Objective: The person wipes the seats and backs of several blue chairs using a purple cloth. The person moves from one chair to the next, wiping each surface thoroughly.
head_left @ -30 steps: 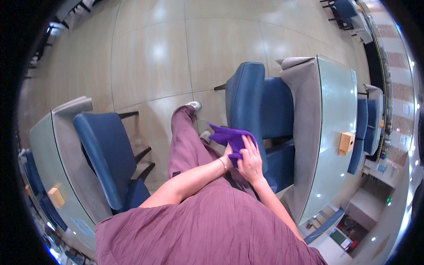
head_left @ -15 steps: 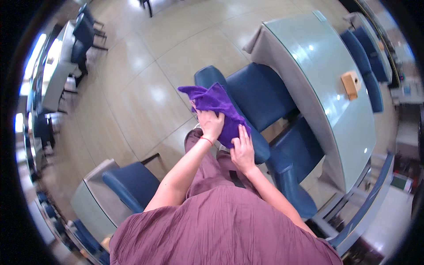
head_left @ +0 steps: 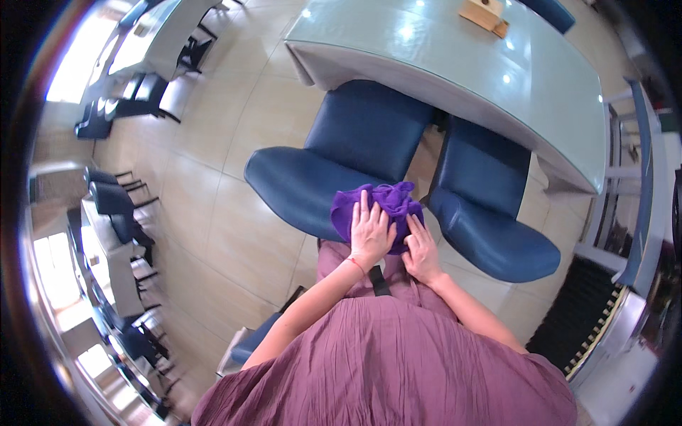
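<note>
A bunched purple cloth [head_left: 398, 199] is between my two hands, just in front of my body and overlapping the near edge of a blue chair [head_left: 284, 188] in view. My left hand [head_left: 371, 234] has its fingers stretched over the cloth's left part, the cloth gathered under it. At the cloth's right edge, my right hand [head_left: 423, 252] grips it with bent fingers, its thumb side partly hidden. Whether the cloth touches the chair back cannot be told.
A second blue chair [head_left: 490, 227] stands to the right. Beyond both is a glass-topped table [head_left: 440, 53] with a pale cloth skirt and a wooden box [head_left: 483, 13]. More tables and chairs [head_left: 131, 99] line the left. A dark mat [head_left: 579, 305] lies at right.
My view has turned to the right, so the chairs and table now lie straight ahead. The cloth, hanging longer before, is now bunched up between my hands.
</note>
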The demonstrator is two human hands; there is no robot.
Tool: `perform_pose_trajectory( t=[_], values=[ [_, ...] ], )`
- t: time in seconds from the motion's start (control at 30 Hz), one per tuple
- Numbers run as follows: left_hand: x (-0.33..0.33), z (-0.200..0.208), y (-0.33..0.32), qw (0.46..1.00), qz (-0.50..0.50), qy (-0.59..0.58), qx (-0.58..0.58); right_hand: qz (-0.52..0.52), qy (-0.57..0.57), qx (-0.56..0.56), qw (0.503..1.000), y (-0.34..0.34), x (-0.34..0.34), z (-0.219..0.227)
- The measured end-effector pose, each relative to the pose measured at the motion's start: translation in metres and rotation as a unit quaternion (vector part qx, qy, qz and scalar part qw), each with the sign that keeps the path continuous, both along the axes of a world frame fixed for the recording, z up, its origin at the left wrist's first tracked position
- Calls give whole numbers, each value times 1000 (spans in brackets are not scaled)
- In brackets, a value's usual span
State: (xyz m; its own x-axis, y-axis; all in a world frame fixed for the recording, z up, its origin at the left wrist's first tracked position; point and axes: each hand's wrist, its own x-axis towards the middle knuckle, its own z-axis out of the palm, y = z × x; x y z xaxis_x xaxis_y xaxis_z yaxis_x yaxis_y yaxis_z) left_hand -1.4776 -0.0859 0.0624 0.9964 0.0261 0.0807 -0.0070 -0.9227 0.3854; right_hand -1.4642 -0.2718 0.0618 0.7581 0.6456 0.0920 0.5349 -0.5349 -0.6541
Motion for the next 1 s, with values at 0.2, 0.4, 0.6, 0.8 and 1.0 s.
perform_pose_trajectory(
  t=[0.2, 0.4, 0.6, 0.8, 1.0],
  values=[
    [7, 25, -15, 983, -150, 101, -21, -316, 321, 247, 858, -4, -13, -41],
    [-10, 30, 32, 951, -239, 156, -117, -275, 419, 332, 799, 51, -2, -57],
    [20, 32, 55, 917, -342, 184, 93, -389, 437, 339, 737, 86, 7, -83],
    [73, 17, 30, 892, -403, 204, -5, -360, 505, 453, 640, 86, 24, -122],
    [109, -29, -3, 850, -470, 238, -15, -398, 388, 421, 716, 101, 39, -259]
  ],
)
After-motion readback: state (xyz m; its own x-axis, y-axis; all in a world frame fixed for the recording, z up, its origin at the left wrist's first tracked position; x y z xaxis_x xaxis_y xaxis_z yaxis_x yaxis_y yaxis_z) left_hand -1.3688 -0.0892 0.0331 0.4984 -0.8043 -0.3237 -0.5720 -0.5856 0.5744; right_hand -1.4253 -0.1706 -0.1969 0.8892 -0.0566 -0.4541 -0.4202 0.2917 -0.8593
